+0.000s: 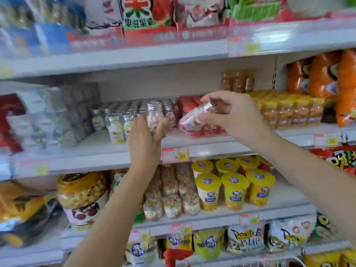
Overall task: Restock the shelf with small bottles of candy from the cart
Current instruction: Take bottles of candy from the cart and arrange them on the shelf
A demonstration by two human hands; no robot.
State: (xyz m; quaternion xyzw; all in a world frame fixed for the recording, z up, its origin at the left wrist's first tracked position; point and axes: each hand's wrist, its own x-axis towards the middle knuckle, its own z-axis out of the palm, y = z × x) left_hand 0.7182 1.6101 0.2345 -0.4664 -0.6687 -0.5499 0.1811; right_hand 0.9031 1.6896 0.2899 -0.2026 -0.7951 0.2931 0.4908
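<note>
The middle shelf (100, 146) of the store rack is the one being filled. Its stock of small silver-capped bottles (123, 120) stands in rows behind a bare front strip; three pale yellow ones show at the front, and the rest are too blurred to count. On the tier below stand at least six yellow-lidded cups (235, 189). Both hands are raised to the shelf, each holding one bottle, two in all. The left hand (146, 135) cups an upright pink candy bottle (154, 114) just in front of the rows, fingers curled round its base. The right hand (235, 116) pinches a second bottle (192, 118), tilted with its cap up to the right. This looks like the placing step: next, each bottle needs setting upright in the free front space without toppling its neighbours. The cart is not clearly in view.
</note>
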